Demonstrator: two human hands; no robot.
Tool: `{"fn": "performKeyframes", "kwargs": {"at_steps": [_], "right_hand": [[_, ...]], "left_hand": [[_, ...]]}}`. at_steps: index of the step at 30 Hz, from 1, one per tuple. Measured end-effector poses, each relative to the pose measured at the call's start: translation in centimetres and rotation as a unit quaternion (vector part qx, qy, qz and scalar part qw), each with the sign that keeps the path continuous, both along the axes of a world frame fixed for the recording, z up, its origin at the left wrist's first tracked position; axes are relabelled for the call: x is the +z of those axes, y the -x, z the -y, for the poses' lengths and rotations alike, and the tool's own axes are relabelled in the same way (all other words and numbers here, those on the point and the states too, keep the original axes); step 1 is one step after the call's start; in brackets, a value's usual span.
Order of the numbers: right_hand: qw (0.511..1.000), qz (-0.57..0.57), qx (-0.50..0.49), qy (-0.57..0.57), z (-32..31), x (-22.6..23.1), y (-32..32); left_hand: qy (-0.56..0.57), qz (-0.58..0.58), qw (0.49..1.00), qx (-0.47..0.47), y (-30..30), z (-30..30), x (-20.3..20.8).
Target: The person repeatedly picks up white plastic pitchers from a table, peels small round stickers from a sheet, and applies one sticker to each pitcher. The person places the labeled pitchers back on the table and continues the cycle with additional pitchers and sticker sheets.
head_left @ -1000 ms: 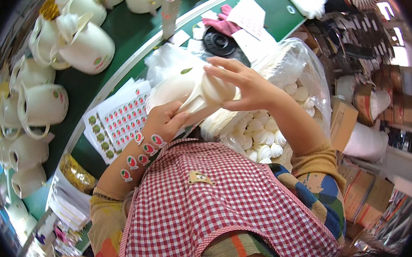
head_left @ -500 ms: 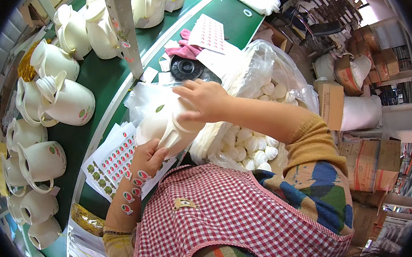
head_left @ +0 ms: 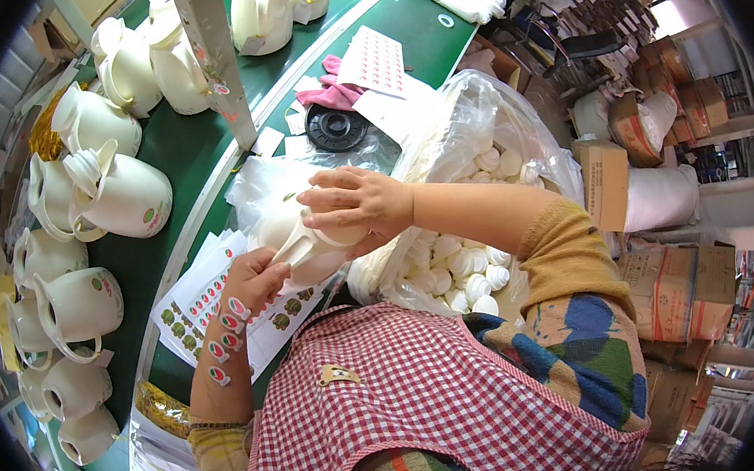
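Pitcher in hand: A white pitcher (head_left: 312,257) lies tilted on its side between two bare hands in front of the wearer's chest; whether the table bears any of its weight cannot be told.
Right hand: Draped over the pitcher's upper right, the right hand (head_left: 352,204) curves its fingers, slightly parted, across the body and hides that end, seemingly to keep it from rolling.
Left hand: Nearly closed, the left hand (head_left: 258,277) pinches the pitcher's lower left edge by the handle, thumb and fingertips touching it, apparently as a counter-hold.
Forearm stickers: Red-and-green stickers (head_left: 229,327) dot the left forearm, presumably parked there for quick reach.
Sticker sheets: Printed sheets (head_left: 201,297) lie on the green table (head_left: 198,154) beside and partly beneath the left hand, likely kept close for the same reason.
Bag of caps: A clear bag (head_left: 558,148) gapes open below the right forearm, its white caps (head_left: 480,282) exposed, perhaps for easy picking.
Beyond the hands: A black disc (head_left: 336,127) and a pink cloth (head_left: 329,96) sit past the right hand, well within view.
Pitcher row: Other pitchers (head_left: 130,201) crowd the table's left side, apart from the hands, seemingly to leave working room.
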State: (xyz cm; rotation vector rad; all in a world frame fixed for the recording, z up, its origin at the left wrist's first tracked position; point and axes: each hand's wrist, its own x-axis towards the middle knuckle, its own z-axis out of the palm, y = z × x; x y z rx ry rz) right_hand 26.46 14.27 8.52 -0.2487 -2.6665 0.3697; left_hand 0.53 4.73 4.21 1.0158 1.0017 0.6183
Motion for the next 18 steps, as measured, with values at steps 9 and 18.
{"fn": "performKeyframes", "kwargs": {"at_steps": [9,18], "right_hand": [[0.996,0.017,-0.073,0.045,-0.9,-0.3,1.5],[0.981,0.0,-0.183,-0.058,-1.6,-3.2,3.2]], "left_hand": [[-0.029,-0.071,0.992,0.1,-3.9,1.9,0.0],[-0.281,-0.193,0.922,0.183,-6.2,1.9,-1.4]]}}
